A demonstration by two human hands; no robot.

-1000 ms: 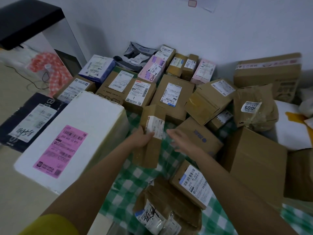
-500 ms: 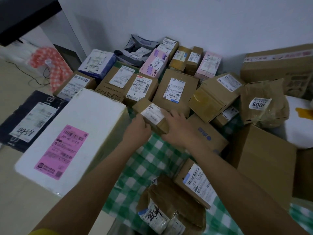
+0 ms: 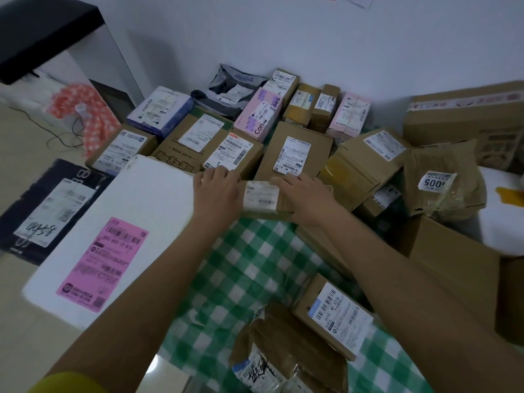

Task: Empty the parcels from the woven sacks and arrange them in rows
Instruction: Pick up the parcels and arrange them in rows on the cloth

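A small brown cardboard parcel (image 3: 262, 197) with a white label lies flat at the near edge of the arranged rows, on the green-and-white checked woven sack (image 3: 249, 268). My left hand (image 3: 217, 192) grips its left end and my right hand (image 3: 306, 198) grips its right end, fingers laid over the top. Behind it stand rows of labelled parcels: brown boxes (image 3: 293, 154), a pink box (image 3: 259, 114), a blue-purple box (image 3: 160, 109) and a grey mailer bag (image 3: 232, 86) by the wall.
A large white foam box (image 3: 147, 211) with a pink label sits just left of my left arm. Loose parcels (image 3: 336, 314) and a crumpled brown bag (image 3: 283, 361) lie near me. More boxes (image 3: 365, 168) and a paper bag (image 3: 442, 182) pile up on the right.
The small parcel went from standing upright in my left hand to lying flat against the row, label up. My right hand came onto it. Both hands moved forward.
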